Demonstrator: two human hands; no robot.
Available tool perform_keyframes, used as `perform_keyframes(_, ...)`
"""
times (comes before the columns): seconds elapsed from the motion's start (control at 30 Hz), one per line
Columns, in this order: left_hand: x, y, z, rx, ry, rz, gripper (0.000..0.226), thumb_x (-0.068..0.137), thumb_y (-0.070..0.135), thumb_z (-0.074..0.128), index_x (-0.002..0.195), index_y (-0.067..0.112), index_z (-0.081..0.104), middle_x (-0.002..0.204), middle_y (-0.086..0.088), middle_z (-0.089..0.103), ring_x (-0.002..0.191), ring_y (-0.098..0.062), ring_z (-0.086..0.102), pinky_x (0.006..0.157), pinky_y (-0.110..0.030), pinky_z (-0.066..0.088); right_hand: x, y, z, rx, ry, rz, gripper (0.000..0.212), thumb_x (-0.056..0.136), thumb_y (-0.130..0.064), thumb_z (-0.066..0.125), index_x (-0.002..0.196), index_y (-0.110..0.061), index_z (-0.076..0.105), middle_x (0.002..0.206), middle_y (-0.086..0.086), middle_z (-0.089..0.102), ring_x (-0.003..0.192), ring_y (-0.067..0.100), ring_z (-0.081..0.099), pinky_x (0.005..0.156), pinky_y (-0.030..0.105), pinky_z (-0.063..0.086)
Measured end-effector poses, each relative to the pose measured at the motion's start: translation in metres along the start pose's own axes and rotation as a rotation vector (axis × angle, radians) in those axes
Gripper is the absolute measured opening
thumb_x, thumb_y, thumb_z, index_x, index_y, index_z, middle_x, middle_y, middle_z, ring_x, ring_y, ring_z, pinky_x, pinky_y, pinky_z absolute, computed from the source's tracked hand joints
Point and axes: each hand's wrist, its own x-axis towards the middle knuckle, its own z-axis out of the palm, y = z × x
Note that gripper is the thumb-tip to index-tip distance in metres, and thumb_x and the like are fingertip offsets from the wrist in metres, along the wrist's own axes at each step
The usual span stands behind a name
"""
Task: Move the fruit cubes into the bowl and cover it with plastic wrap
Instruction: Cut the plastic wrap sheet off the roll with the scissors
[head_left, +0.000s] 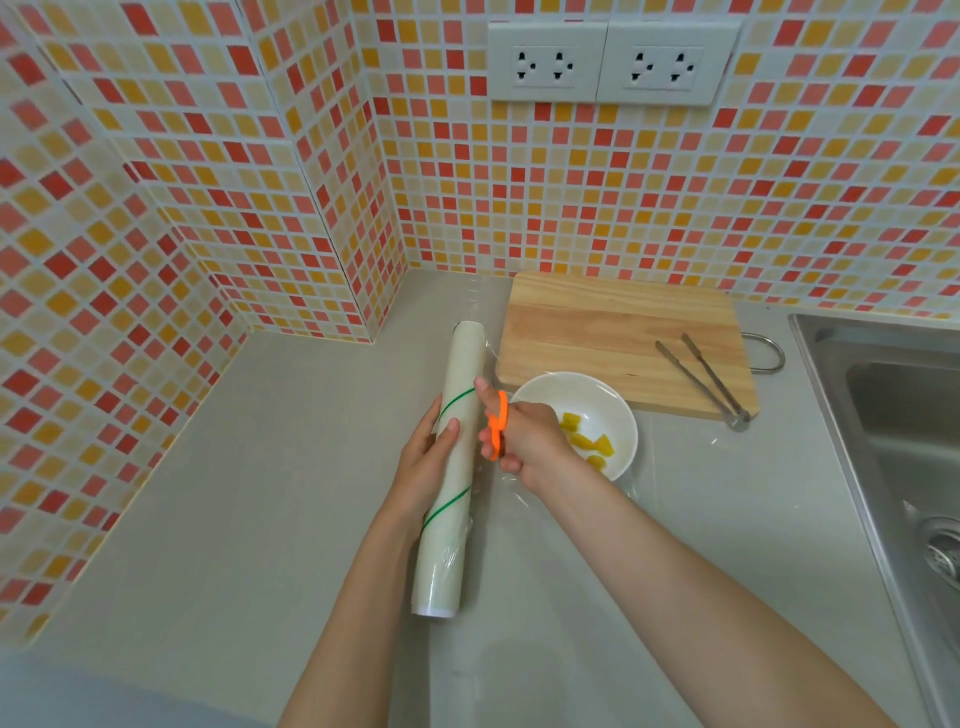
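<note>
A white bowl (618, 415) stands on the grey counter and holds several yellow fruit cubes (584, 441). A sheet of clear plastic wrap (670, 462) lies stretched over the bowl, running left to the roll. The long plastic wrap roll (457, 410), marked with green stripes, lies on the counter left of the bowl. My left hand (423, 462) grips the roll at its middle. My right hand (524, 441) is between roll and bowl, its fingers through the orange handles of scissors (497, 426); the blades are hidden.
A wooden cutting board (597, 332) lies behind the bowl with metal tongs (701, 376) on its right side. A steel sink (893, 415) is at the right. Tiled walls with two sockets (613, 62) close off the back and left.
</note>
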Motion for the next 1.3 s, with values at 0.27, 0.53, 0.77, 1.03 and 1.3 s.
perform_keyframes(0.27, -0.007, 0.008, -0.008, 0.019, 0.009, 0.039, 0.042, 0.097, 0.022, 0.049, 0.139, 0.027, 0.046, 0.128, -0.010, 0.061, 0.095, -0.017, 0.059, 0.083, -0.033, 0.048, 0.015, -0.013, 0.003, 0.017, -0.023, 0.033, 0.047, 0.074, -0.057, 0.066, 0.071, -0.012, 0.052, 0.051, 0.007, 0.056, 0.029, 0.012, 0.053, 0.030, 0.010, 0.019)
perform_keyframes(0.53, -0.012, 0.009, -0.014, -0.001, -0.004, 0.021, 0.033, 0.096, 0.026, 0.051, 0.120, 0.049, 0.056, 0.123, -0.006, 0.064, 0.092, -0.020, 0.061, 0.080, -0.037, 0.050, 0.025, -0.021, 0.000, 0.032, -0.049, 0.060, 0.044, 0.076, -0.053, 0.066, 0.073, -0.012, 0.050, 0.055, 0.006, 0.051, 0.027, 0.007, 0.046, 0.028, 0.011, 0.018)
perform_keyframes(0.77, -0.018, 0.004, -0.025, 0.013, -0.022, 0.002, 0.032, 0.095, 0.027, 0.051, 0.120, 0.046, 0.059, 0.130, -0.001, 0.063, 0.100, -0.019, 0.062, 0.093, -0.039, 0.046, 0.031, -0.033, 0.002, 0.041, -0.115, 0.097, 0.047, 0.074, -0.062, 0.062, 0.068, -0.018, 0.047, 0.056, 0.003, 0.051, 0.029, 0.007, 0.047, 0.028, 0.013, 0.017)
perform_keyframes(1.03, -0.023, -0.007, -0.044, 0.038, 0.114, -0.058, 0.044, 0.097, 0.027, 0.047, 0.140, 0.033, 0.042, 0.139, -0.001, 0.054, 0.119, -0.026, 0.057, 0.103, -0.044, 0.044, 0.030, -0.052, -0.007, -0.143, -0.168, 0.004, 0.032, 0.079, -0.046, 0.067, 0.078, -0.017, 0.052, 0.060, 0.005, 0.052, 0.040, 0.012, 0.048, 0.039, 0.019, 0.025)
perform_keyframes(1.3, -0.008, -0.006, -0.013, 0.628, 0.123, 0.062, 0.060, 0.095, 0.024, 0.048, 0.149, 0.032, 0.022, 0.118, 0.001, 0.039, 0.104, -0.009, 0.041, 0.089, -0.015, 0.024, -0.004, -0.037, -0.090, -0.249, 0.173, -0.464, 0.011, 0.080, -0.015, 0.069, 0.091, -0.014, 0.068, 0.059, 0.000, 0.065, 0.046, 0.009, 0.057, 0.050, 0.016, 0.044)
